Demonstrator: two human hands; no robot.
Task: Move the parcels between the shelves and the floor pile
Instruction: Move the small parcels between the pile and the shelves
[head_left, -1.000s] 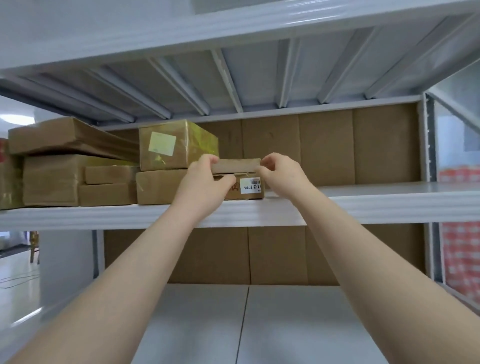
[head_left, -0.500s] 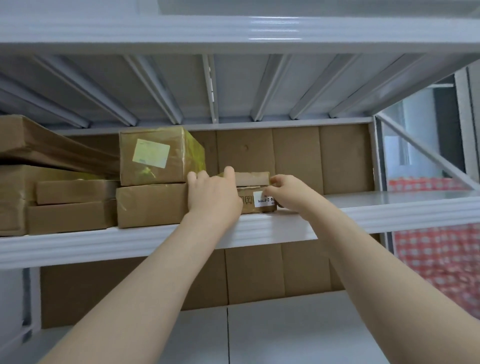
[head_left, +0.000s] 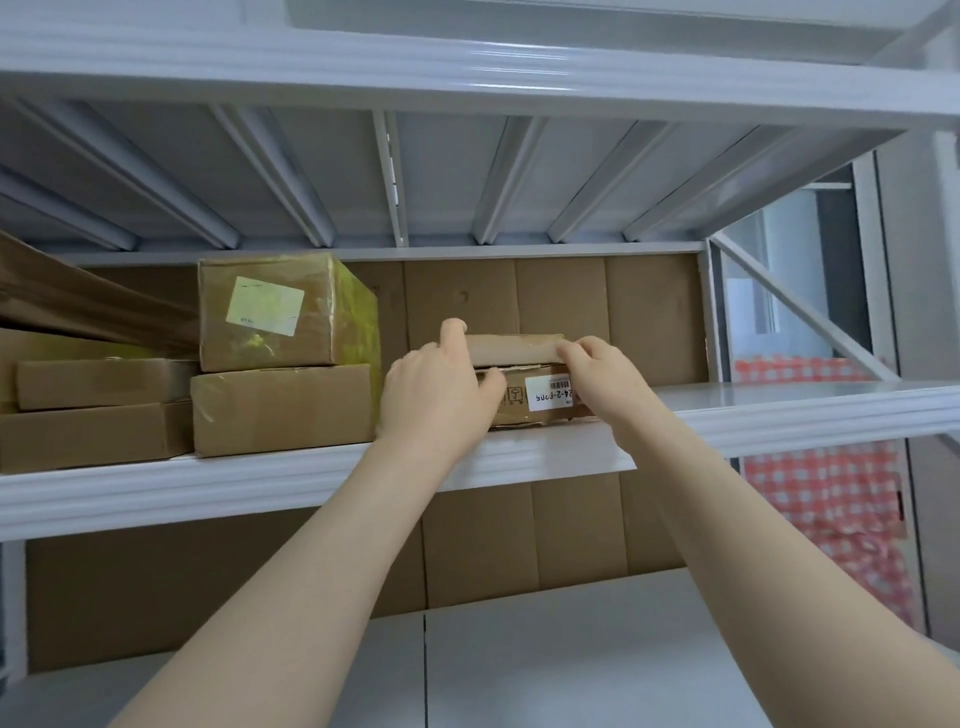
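A small flat brown parcel (head_left: 511, 349) lies on top of a labelled brown parcel (head_left: 540, 397) on the white upper shelf (head_left: 779, 410). My left hand (head_left: 436, 387) grips the flat parcel's left end, thumb across the front of the lower parcel. My right hand (head_left: 597, 371) holds the flat parcel's right end with curled fingers and covers part of the lower parcel's white label. To the left stand a tape-wrapped box with a pale label (head_left: 283, 312) on a wide brown box (head_left: 283, 408), and further stacked parcels (head_left: 93, 410).
The upper shelf to the right of my hands is bare white metal. A lower white shelf (head_left: 571, 649) spreads beneath my forearms. Brown cardboard panels (head_left: 639, 312) line the back. A diagonal brace (head_left: 795, 306) and red checked cloth (head_left: 821, 499) are at the right.
Both hands have shifted on the small stack: the left hand now wraps the flat parcel's left end, and the right hand has risen from the lower parcel's label to the flat parcel's right end.
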